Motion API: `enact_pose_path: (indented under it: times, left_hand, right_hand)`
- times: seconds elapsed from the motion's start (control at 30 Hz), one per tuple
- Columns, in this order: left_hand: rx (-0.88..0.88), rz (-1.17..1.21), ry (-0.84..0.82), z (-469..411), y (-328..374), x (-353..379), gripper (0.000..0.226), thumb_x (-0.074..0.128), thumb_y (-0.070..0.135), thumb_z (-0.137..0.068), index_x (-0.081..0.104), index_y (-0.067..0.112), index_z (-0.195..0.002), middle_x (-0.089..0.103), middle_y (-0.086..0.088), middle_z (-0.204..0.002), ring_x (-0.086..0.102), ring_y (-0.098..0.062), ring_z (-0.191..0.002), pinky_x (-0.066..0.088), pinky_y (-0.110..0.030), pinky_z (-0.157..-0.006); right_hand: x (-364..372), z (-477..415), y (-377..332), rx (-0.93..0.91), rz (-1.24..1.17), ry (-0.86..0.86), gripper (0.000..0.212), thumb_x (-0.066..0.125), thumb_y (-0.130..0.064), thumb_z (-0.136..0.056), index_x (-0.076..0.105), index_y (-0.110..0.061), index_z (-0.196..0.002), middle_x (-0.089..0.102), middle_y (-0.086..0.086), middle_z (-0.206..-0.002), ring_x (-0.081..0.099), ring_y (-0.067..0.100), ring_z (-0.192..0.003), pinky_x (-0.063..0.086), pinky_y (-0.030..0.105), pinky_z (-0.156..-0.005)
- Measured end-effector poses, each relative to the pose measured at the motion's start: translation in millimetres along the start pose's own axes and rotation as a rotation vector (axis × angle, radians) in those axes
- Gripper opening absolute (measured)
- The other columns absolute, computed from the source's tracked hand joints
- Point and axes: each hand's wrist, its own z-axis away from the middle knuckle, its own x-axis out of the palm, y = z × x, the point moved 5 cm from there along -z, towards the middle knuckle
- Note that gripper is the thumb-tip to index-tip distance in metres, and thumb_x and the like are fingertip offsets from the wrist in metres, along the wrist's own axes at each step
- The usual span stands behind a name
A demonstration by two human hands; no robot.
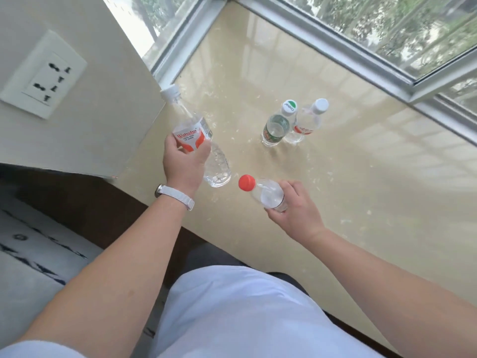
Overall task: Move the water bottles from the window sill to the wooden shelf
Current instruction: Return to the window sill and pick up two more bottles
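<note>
My left hand point(184, 161) grips a clear water bottle with a white cap and a red-and-white label point(192, 130), tilted over the near left part of the beige window sill point(361, 177). My right hand point(296, 208) holds a smaller clear bottle with a red cap point(263, 191), leaning left just above the sill. Two more bottles stand upright side by side further back: one with a green label and green-marked cap point(277, 125), one with a white cap and red label point(307, 122). The wooden shelf is not in view.
A window frame point(335, 45) runs along the sill's far edge and left corner. A white wall with a power socket point(44, 76) stands at the left. Dark floor and a patterned rug point(33, 254) lie below the sill's near edge.
</note>
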Motion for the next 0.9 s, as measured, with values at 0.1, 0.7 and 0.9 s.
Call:
enact_pose_path:
  times: [0.1,0.7,0.9]
  left_hand:
    - [0.068,0.035,-0.053,17.6,25.6,-8.9,0.038,0.078,0.028,-0.071,0.059,0.021,-0.103,0.069,0.016,-0.086,0.067,0.002,-0.076,0.050,-0.016,-0.068]
    - [0.451,-0.031,-0.654,107.0,105.0,9.7,0.044,0.077,0.039,-0.070,0.056,0.044,-0.108,0.064,0.029,-0.094,0.059,0.002,-0.083,0.051,-0.021,-0.075]
    - [0.539,-0.042,-0.835,162.0,109.1,28.6,0.041,0.077,0.039,-0.071,0.054,0.052,-0.103,0.065,0.027,-0.094,0.060,0.000,-0.083,0.051,-0.019,-0.073]
  right_hand:
    - [-16.0,18.9,-17.7,0.068,-0.077,0.082,0.066,0.082,-0.025,-0.071,0.056,-0.016,-0.131,0.053,0.002,-0.117,0.052,0.017,-0.105,0.046,0.030,-0.080]
    - [-95.0,137.0,-89.6,0.373,-0.295,0.711,0.052,0.080,-0.035,-0.070,0.054,-0.025,-0.114,0.047,-0.019,-0.103,0.056,0.021,-0.100,0.051,0.045,-0.084]
    - [-107.5,200.8,-80.1,0.480,-0.326,0.872,0.056,0.080,-0.036,-0.072,0.055,-0.018,-0.118,0.051,-0.003,-0.106,0.057,0.022,-0.100,0.051,0.047,-0.085]
